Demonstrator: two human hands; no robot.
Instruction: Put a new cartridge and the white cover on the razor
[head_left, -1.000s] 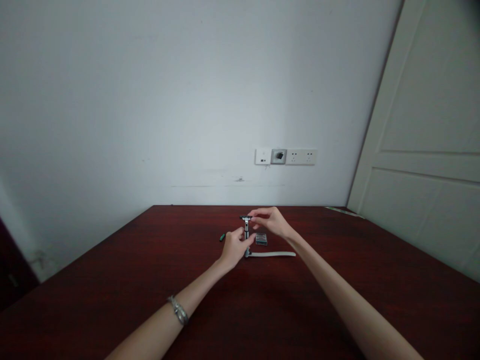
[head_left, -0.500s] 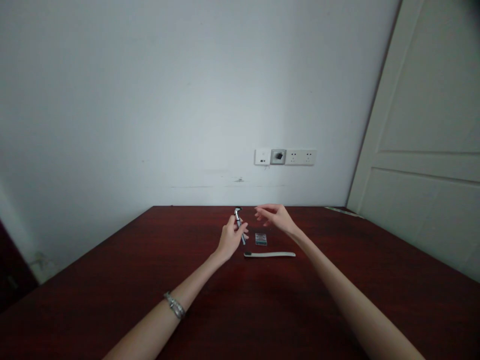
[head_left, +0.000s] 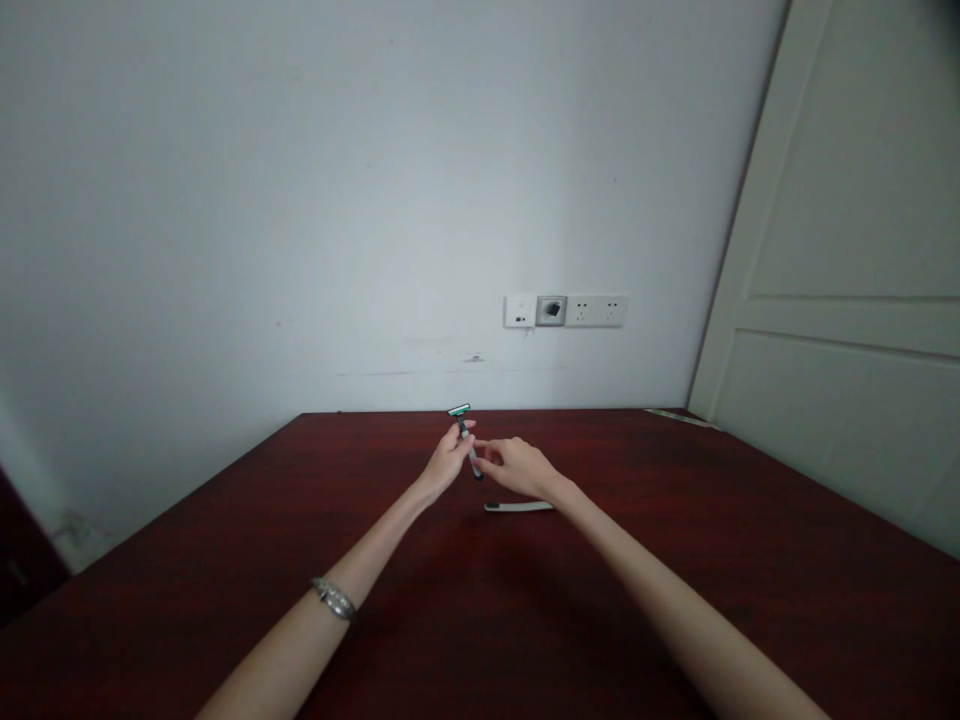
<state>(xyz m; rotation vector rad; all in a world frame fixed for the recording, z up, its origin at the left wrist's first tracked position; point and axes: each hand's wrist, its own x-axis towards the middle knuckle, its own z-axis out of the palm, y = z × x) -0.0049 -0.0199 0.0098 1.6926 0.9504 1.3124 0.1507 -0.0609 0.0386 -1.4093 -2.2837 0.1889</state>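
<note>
My left hand (head_left: 448, 458) is closed on a razor (head_left: 459, 410), which it holds above the table with the green and white head up and the handle slanting down to the right. My right hand (head_left: 517, 468) has come in from the right, its thumb and forefinger curled at the lower handle, apparently pinching it. Below the hands lies a pale toothbrush-like stick (head_left: 517, 507) with a dark end at the left; my right wrist covers its other end. The small clear case seen earlier is hidden behind my right hand.
The dark red wooden table (head_left: 480, 620) reaches back to a white wall (head_left: 405, 220). Sockets and a switch plate (head_left: 565, 311) sit on that wall. A pale door (head_left: 847, 240) stands at the right, with a thin strip (head_left: 682, 419) lying near the back right corner.
The razor has turned, so its head now shows its green and white face. My right hand has moved left and down to the handle, covering the clear case.
</note>
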